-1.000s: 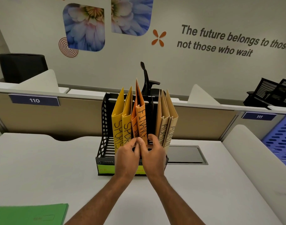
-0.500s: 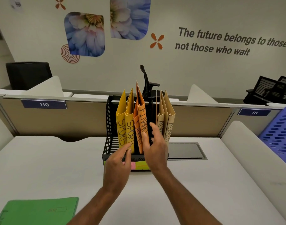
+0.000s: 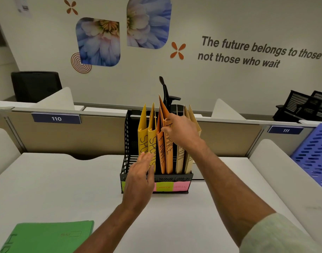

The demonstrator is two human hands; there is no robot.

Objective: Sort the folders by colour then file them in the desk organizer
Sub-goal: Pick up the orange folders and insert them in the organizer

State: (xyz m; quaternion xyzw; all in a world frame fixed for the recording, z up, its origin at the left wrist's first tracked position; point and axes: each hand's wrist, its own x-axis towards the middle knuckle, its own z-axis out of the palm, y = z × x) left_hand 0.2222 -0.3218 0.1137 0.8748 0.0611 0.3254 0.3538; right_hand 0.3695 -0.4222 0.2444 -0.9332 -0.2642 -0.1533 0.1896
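A black desk organizer (image 3: 127, 143) stands at the middle of the desk with coloured sticky labels on its front. Upright in it are two yellow folders (image 3: 144, 136) marked SPORTS, two orange folders (image 3: 167, 154) marked FINANCE and two tan folders (image 3: 182, 157). My right hand (image 3: 180, 131) is high on the orange folders, thumb and fingers pinching the upper edge of the right one. My left hand (image 3: 140, 177) hovers open in front of the organizer's lower left, fingertips close to the yellow folders. A green folder (image 3: 47, 236) lies flat at the near left corner.
A beige partition with tags 110 and 111 runs behind the organizer. A blue perforated tray (image 3: 313, 154) sits at the right edge. A grey cable hatch lies in the desk right of the organizer. Black chairs stand beyond the partition.
My right hand has risen from the folders' base to the top of the orange ones. My left hand has let go, opened and drawn back and down.
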